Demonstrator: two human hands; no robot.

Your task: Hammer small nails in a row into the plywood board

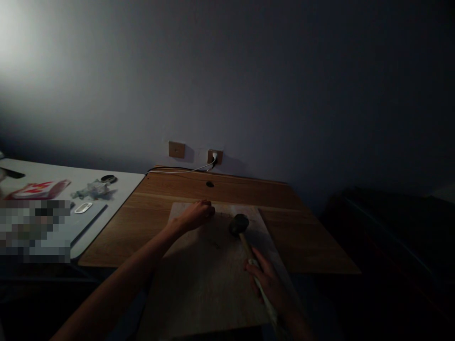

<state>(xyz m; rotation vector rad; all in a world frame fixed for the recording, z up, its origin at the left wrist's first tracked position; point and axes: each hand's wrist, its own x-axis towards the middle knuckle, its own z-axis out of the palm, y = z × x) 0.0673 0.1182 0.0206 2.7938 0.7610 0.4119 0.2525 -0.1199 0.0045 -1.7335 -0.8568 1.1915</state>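
In the dim head view, my right hand [265, 274] is wrapped round the pale handle of a mallet [239, 224]. Its dark, rounded head is over the right part of a light board [213, 284]. My left hand [199, 214] is at the board's far left, with its fingers curled in; whatever they may hold is hidden. Small dark bits or marks [216, 245] show on the board between the hands, too small to name.
The board rests on a wooden table [313, 237] against a wall. Two sockets [177, 149] are on the wall, one with plugged-in cables [194, 169]. At left, a white table [124, 182] bears a red-and-white packet [40, 188], crumpled plastic [93, 190] and a grey laptop-like slab [90, 220].
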